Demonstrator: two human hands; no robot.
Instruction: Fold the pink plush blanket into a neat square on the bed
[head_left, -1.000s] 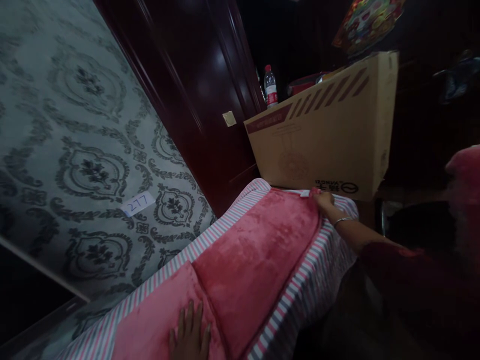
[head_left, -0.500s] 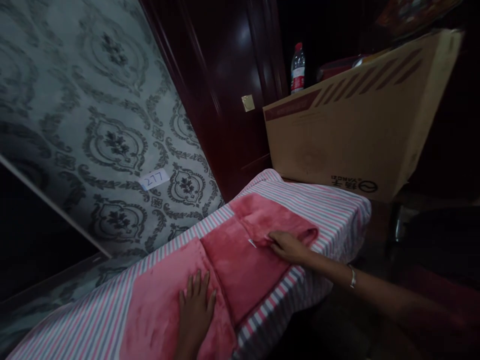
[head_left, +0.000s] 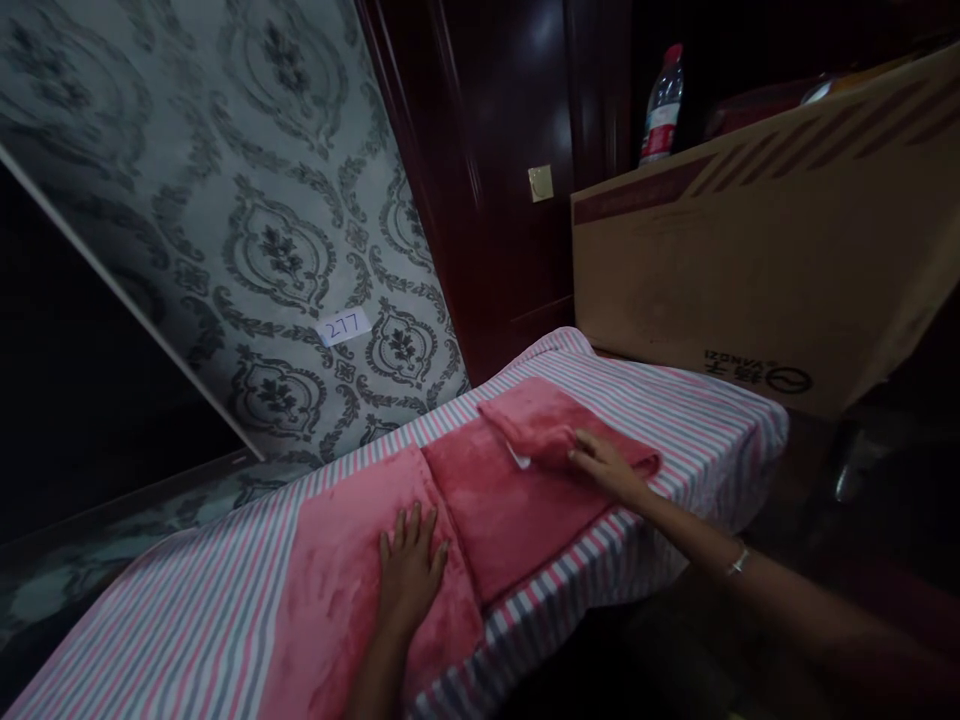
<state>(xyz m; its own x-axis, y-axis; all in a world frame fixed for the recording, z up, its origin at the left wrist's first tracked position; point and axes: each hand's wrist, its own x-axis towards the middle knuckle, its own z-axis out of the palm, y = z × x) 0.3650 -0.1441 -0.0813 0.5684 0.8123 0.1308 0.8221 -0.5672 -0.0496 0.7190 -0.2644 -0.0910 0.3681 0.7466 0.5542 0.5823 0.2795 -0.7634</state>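
Note:
A pink plush cloth (head_left: 495, 505) lies along a surface covered by a pink, white and grey striped sheet (head_left: 187, 620). Its far end is folded back over itself into a doubled flap (head_left: 544, 420). My left hand (head_left: 409, 565) lies flat on the near part of the cloth, fingers stretched out. My right hand (head_left: 607, 468) rests on top of the folded flap, fingers laid flat against it, a bracelet on the wrist. A small white tag shows at the flap's edge.
A large cardboard box (head_left: 757, 250) stands right behind the striped surface. A water bottle (head_left: 661, 105) stands beyond it. A patterned wall (head_left: 247, 200) with a label reading 277 (head_left: 343, 326) and a dark wooden door (head_left: 517, 170) lie to the left. The right side is dark.
My right hand pulled the cloth's far end from beside the box back toward me, folding it over. My left hand stayed flat on the cloth. The view shifted left.

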